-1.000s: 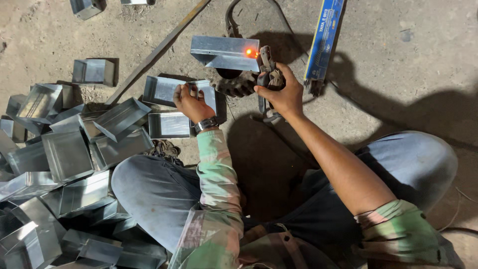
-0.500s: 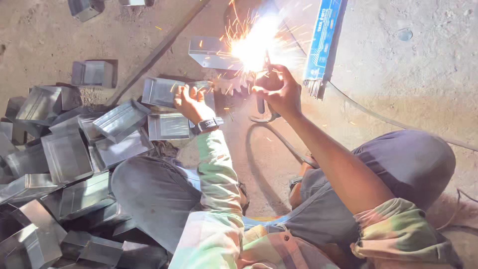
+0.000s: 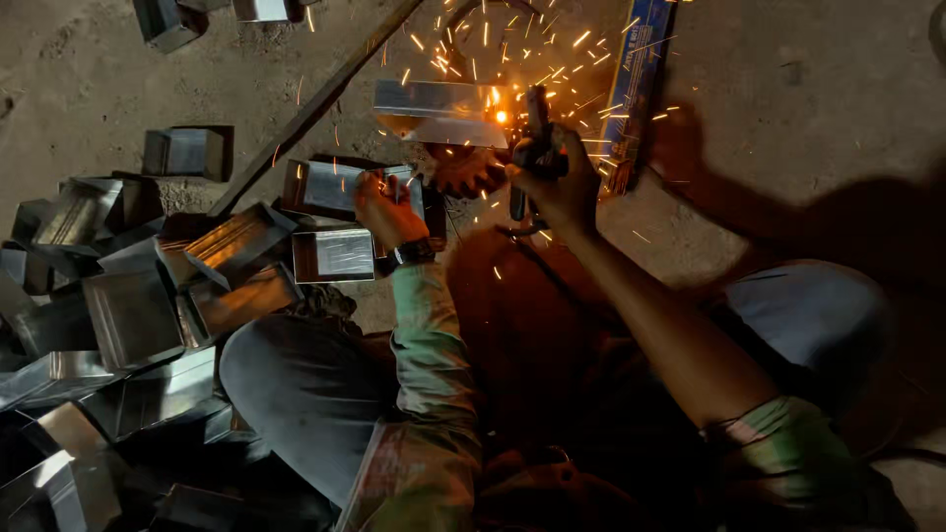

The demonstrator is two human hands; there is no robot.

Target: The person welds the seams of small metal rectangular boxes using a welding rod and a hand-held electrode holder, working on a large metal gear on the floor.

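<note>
My right hand (image 3: pixel 555 185) grips a dark welding electrode holder (image 3: pixel 533 138) whose tip touches the right end of a shiny metal box piece (image 3: pixel 440 112) on the floor. An orange glow sits at the contact point and sparks fly up and outward. My left hand (image 3: pixel 386 210) rests on a folded sheet-metal tray (image 3: pixel 330 187) just left of the weld, a watch on its wrist. I sit on the ground with knees spread.
A heap of several folded sheet-metal trays (image 3: pixel 128 315) fills the left side. A long metal bar (image 3: pixel 305 113) lies diagonally on the concrete. A blue flat box (image 3: pixel 639 89) lies right of the weld. Loose metal pieces (image 3: pixel 182 150) sit farther back.
The bright arc flash of half a second ago has dimmed to a small orange glow with scattered sparks. Both hands stay in nearly the same place.
</note>
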